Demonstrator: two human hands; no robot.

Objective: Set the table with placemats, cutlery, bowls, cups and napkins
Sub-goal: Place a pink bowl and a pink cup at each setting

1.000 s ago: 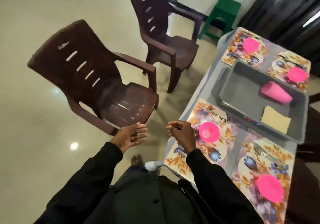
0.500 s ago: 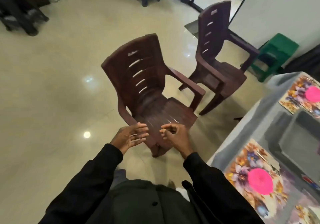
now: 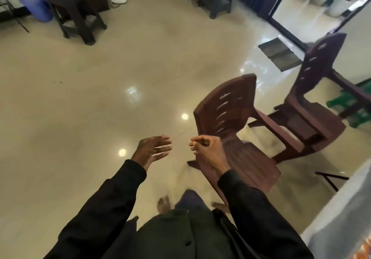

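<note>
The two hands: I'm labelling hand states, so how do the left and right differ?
The left hand has its fingers straight and spread; the right hand has its fingers curled in. The left hand shows over bare floor; the right hand in front of the near brown chair. Both hold nothing visible and wear black sleeves.

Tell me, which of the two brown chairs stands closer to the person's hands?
The brown chair with its slotted back just beyond the right hand, which overlaps its seat. The other chair stands farther right, by the green stool.
</note>
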